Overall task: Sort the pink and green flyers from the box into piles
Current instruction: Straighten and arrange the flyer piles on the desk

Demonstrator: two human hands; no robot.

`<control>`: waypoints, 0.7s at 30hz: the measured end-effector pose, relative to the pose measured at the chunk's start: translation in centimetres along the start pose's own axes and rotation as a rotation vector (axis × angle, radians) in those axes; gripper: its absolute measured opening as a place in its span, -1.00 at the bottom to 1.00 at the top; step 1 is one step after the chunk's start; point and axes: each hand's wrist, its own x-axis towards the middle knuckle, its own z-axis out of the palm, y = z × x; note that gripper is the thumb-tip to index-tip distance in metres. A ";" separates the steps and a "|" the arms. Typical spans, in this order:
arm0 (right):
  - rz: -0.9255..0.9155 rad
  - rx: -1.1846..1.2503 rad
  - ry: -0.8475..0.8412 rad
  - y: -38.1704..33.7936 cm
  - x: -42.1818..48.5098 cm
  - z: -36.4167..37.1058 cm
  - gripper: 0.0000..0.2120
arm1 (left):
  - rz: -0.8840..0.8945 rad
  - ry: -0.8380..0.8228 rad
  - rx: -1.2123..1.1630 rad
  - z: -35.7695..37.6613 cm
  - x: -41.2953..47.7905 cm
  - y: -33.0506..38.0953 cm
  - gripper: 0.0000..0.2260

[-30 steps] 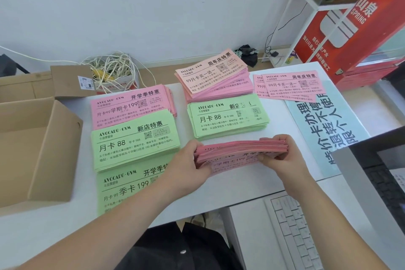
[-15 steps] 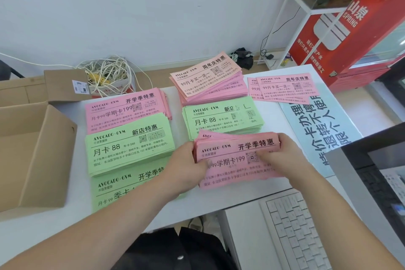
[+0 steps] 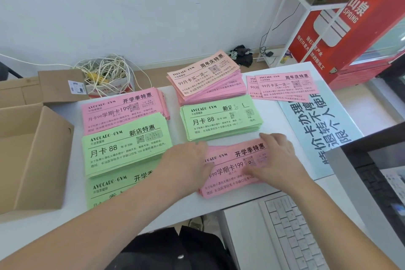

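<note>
The left hand (image 3: 188,160) presses straight fingers on the near stack of pink paper flyers (image 3: 230,182). The right hand (image 3: 278,158) lies flat, fingers relaxed, on its other end.

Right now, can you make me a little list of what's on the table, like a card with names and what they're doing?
Hands: left hand and right hand rest on the ends of the pink stack
Pink stack: lies flat on the table, nearest the person
Other pink: far-left pink pile, far-middle pink pile, loose pink flyers far right
Green: left green pile, near green pile, middle green pile
Box: cardboard box, open, at the left
Keyboard: white keyboard, untouched
</note>
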 end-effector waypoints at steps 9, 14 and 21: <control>-0.424 -0.596 -0.260 -1.0 1.7 0.9 0.44 | 0.136 -0.161 0.189 4.5 2.8 2.4 0.27; -0.461 -0.608 -0.253 -1.2 2.6 0.3 0.29 | 0.111 -0.169 0.211 5.1 2.9 2.0 0.20; -0.460 -0.621 -0.285 -1.1 2.7 0.5 0.31 | 0.097 -0.182 0.166 5.2 3.0 1.6 0.25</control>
